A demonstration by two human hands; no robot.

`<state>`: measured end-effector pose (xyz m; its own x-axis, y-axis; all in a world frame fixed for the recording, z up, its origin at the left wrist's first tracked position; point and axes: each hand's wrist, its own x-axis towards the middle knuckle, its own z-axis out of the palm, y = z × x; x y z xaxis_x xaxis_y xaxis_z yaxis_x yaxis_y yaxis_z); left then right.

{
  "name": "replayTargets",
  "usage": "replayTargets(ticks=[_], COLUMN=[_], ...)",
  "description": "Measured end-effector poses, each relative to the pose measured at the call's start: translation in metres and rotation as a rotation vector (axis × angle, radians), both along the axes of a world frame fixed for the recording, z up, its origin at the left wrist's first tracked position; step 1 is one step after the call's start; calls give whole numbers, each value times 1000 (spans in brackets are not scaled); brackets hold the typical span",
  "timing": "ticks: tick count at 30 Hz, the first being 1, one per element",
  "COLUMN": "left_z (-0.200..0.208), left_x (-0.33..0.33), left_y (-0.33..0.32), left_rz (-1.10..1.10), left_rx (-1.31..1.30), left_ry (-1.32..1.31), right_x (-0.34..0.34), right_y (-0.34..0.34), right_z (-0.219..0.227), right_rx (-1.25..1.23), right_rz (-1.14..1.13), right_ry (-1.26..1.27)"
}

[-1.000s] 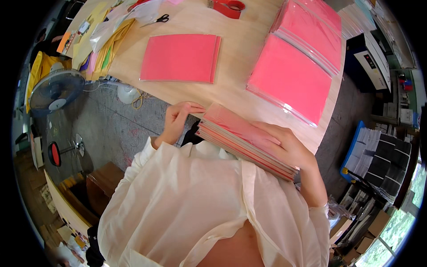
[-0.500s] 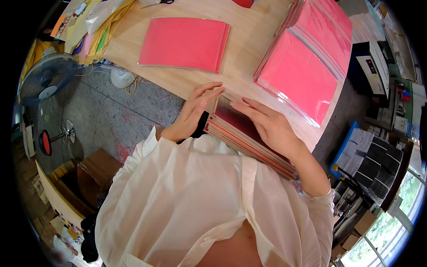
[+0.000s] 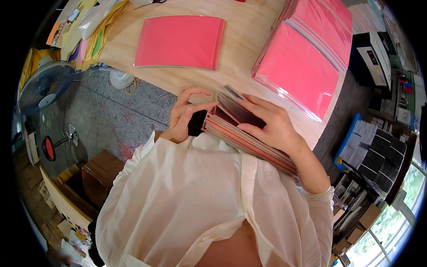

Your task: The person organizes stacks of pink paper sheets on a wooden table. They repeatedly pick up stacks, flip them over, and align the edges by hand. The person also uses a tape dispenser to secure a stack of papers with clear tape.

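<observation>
A thick stack of red sheets in clear plastic sleeves (image 3: pixel 249 144) leans between my body and the table's near edge, its layered side toward me. My left hand (image 3: pixel 184 113) is at the stack's left end, fingers apart, with the index fingertip touching the top sleeve's corner. Over the top lies my right hand (image 3: pixel 273 127), its thumb and fingers closed around the raised upper sleeve (image 3: pixel 232 92), which stands away from those beneath. On the table beyond, a small pile of red sleeved sheets (image 3: pixel 180 42) lies flat.
Tall piles of red sleeved sheets (image 3: pixel 300 66) fill the table's right side. Scissors (image 3: pixel 151 3) and yellow envelopes (image 3: pixel 104 26) lie at the far left. A fan (image 3: pixel 46 86) stands left, a stool (image 3: pixel 50 147) below it. A blue-edged cart (image 3: pixel 351 138) is on the right.
The top sleeve now gapes up from the stack. My right thumb has moved under it, and my left index finger has come down to its corner.
</observation>
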<state>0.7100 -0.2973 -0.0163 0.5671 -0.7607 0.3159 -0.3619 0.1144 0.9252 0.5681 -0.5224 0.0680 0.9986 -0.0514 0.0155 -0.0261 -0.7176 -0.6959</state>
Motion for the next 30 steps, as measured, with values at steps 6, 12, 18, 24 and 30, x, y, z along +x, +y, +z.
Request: replayTargets(ticks=[6,12,18,24,30], left_z=[3,-10,-6,-12,-21], left_x=[-7,-2,1,-8,6], left_y=[-13,4,-2,-10,9], left_rz=[7,-50,-112,17,-20], left_rx=[-31,-21,37,-71,-94], left_ry=[188,169,71,214,-50], right_x=[5,1,2,3,1], right_y=[0,-8,-2,-5,-12], right_z=[-3,-12,-2,-2,-14], right_rx=[-21,-33,-57,-125,-166], right_rz=[-42,-14,33,32,44], right_ry=[-29,-51,-104,-14,-99])
